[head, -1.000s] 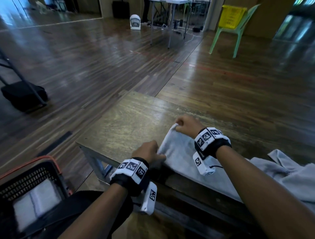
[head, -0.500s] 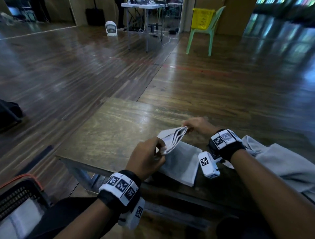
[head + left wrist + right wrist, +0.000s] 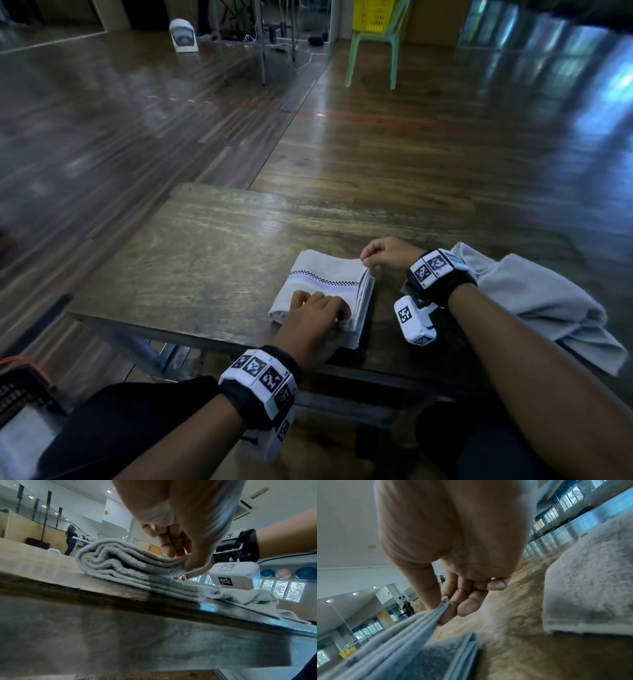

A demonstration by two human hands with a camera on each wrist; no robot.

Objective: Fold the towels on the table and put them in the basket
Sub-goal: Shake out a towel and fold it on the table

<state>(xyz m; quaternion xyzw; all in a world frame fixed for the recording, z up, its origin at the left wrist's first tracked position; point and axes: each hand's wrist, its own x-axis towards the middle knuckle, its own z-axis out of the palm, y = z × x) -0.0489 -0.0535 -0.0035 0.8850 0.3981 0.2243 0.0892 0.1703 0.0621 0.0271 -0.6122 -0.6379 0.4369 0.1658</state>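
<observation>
A grey towel (image 3: 325,277) with a checked purple band lies folded into a thick small stack on the wooden table (image 3: 205,260), near its front edge. My left hand (image 3: 320,310) pinches the stack's near right corner (image 3: 185,563). My right hand (image 3: 371,255) pinches the far right corner, thumb and forefinger closed on the layered edge (image 3: 444,604). A second grey towel (image 3: 534,301) lies crumpled on the table behind my right wrist. The dark basket (image 3: 20,390) with an orange rim sits on the floor at lower left, a folded white towel (image 3: 20,442) inside it.
The table's left half is bare wood. A green plastic chair (image 3: 373,44) carrying a yellow crate stands far back, beside a metal-legged table and a small white fan (image 3: 185,36). My dark-clothed knees sit under the table's front edge.
Both hands lifted the towel's left end, carried it over to the right and laid it down, so the towel is half as long. My head view shifted right; the basket slid towards the frame's corner.
</observation>
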